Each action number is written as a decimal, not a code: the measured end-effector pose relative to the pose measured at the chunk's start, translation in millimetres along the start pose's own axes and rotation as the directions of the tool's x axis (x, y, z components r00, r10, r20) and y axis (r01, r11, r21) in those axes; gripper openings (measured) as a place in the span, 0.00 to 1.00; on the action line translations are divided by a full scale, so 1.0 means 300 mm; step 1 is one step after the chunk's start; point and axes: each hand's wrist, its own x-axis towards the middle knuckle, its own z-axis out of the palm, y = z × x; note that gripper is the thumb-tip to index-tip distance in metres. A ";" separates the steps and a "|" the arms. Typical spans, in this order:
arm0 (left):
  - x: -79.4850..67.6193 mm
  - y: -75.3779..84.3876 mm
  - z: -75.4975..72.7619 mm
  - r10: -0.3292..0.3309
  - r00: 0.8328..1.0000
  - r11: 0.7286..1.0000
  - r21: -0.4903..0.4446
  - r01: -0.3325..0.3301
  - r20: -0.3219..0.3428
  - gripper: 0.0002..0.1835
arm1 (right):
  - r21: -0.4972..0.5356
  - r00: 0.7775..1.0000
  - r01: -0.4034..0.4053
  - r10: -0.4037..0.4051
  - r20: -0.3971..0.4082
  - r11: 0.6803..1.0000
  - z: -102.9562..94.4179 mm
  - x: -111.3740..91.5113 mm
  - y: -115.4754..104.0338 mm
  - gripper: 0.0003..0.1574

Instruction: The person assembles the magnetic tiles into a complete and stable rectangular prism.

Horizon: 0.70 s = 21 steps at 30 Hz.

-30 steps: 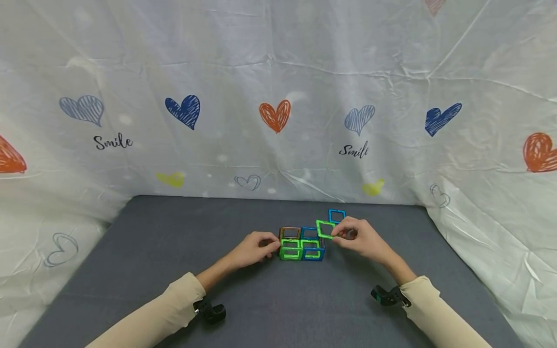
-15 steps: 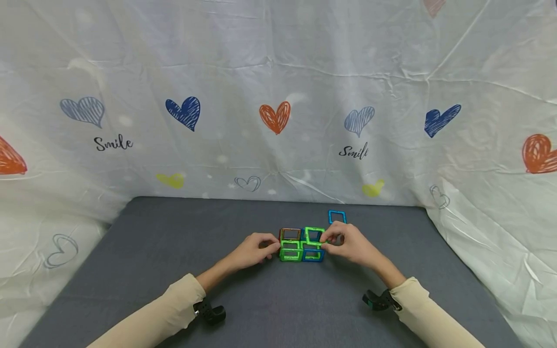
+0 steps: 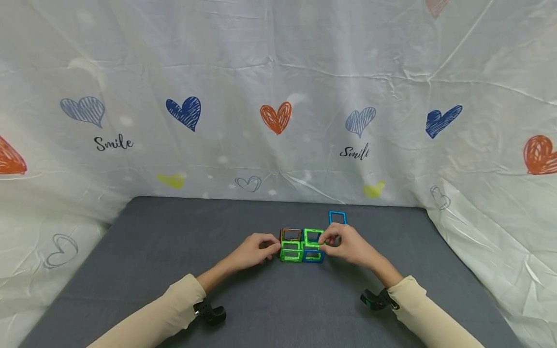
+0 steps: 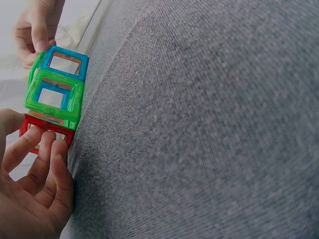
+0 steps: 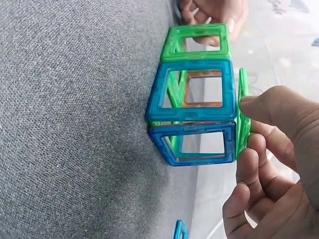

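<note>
In the head view, a box of see-through magnetic tiles point(image 3: 291, 245) stands on the grey cloth, two tiles wide. Its left end is a red tile point(image 4: 66, 138), where the fingers of my left hand point(image 3: 254, 250) hold the box. With my right hand point(image 3: 350, 244) I pinch a green magnetic tile point(image 5: 242, 107) between thumb and fingers. This tile lies along the top of the box's right half, right at the upper edges of the blue tiles point(image 5: 227, 89). An orange tile point(image 5: 188, 89) shows through the blue frame.
A loose blue square tile point(image 3: 337, 212) lies on the cloth behind my right hand, partly hidden by it. The grey table point(image 3: 196, 217) ends at a white curtain point(image 3: 226, 96) printed with hearts. Dark wrist cameras point(image 3: 212, 313) hang below both forearms.
My right hand has moved left and slightly toward me, bringing the green tile from the box's back right onto its right half. The left hand has stayed put.
</note>
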 end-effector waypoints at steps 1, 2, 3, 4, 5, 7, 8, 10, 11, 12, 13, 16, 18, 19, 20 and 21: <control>0.000 -0.001 0.000 0.003 1.000 1.000 0.001 -0.003 0.000 0.12 | -0.001 1.000 0.001 -0.001 0.003 1.000 0.001 0.000 0.001 0.07; 0.001 -0.002 0.000 0.005 1.000 1.000 0.002 -0.005 0.000 0.12 | -0.002 1.000 0.001 -0.001 0.007 1.000 0.001 0.000 0.002 0.07; 0.001 -0.003 -0.001 0.008 1.000 1.000 0.004 -0.008 -0.001 0.12 | -0.003 1.000 0.002 -0.001 0.010 1.000 0.001 0.001 0.003 0.07; 0.001 -0.004 -0.001 0.009 1.000 1.000 0.004 -0.009 0.000 0.12 | -0.003 1.000 0.002 -0.002 0.012 1.000 0.001 0.001 0.004 0.06; 0.001 -0.005 -0.001 0.009 1.000 1.000 0.005 -0.009 0.001 0.12 | -0.003 1.000 0.001 -0.001 0.014 1.000 0.001 0.001 0.003 0.06; 0.001 -0.005 -0.001 0.010 1.000 1.000 0.004 -0.010 0.002 0.12 | -0.003 1.000 -0.001 0.001 0.017 1.000 0.000 0.002 0.003 0.06; 0.002 -0.005 -0.001 0.010 1.000 1.000 0.004 -0.010 0.001 0.12 | -0.003 1.000 -0.002 0.002 0.018 1.000 -0.001 0.002 0.003 0.06; 0.002 -0.004 -0.002 0.010 1.000 1.000 0.004 -0.010 0.001 0.12 | 0.000 1.000 -0.001 0.001 0.020 1.000 -0.002 0.003 0.003 0.06; 0.002 -0.003 -0.002 0.011 1.000 1.000 0.004 -0.011 0.001 0.12 | 0.001 1.000 0.002 -0.002 0.021 1.000 -0.003 0.003 0.002 0.05; 0.002 -0.003 -0.002 0.012 1.000 1.000 0.004 -0.012 0.000 0.12 | 0.001 1.000 0.004 -0.004 0.022 1.000 -0.003 0.004 0.001 0.05; 0.002 -0.002 -0.002 0.011 1.000 1.000 0.004 -0.011 0.000 0.12 | 0.000 1.000 0.010 -0.010 0.023 1.000 -0.004 0.005 0.001 0.05; 0.003 -0.001 -0.002 0.009 1.000 1.000 0.003 -0.009 0.001 0.12 | -0.001 0.999 0.028 -0.028 0.025 1.000 -0.007 0.005 0.001 0.04; 0.003 -0.002 -0.002 0.007 1.000 1.000 0.002 -0.007 0.000 0.11 | -0.004 0.999 0.037 -0.037 0.025 0.999 -0.008 0.005 0.003 0.04; 0.004 -0.002 -0.002 0.007 1.000 1.000 0.002 -0.007 0.000 0.11 | -0.004 0.999 0.040 -0.040 0.026 0.999 -0.009 0.005 0.004 0.04; 0.004 -0.003 -0.002 0.007 1.000 1.000 0.003 -0.007 -0.001 0.11 | 0.000 0.999 0.041 -0.041 0.030 0.999 -0.010 0.005 0.005 0.04; 0.004 -0.003 -0.002 0.007 1.000 1.000 0.003 -0.007 -0.001 0.11 | -0.002 0.999 0.037 -0.037 0.032 0.999 -0.010 0.005 0.007 0.04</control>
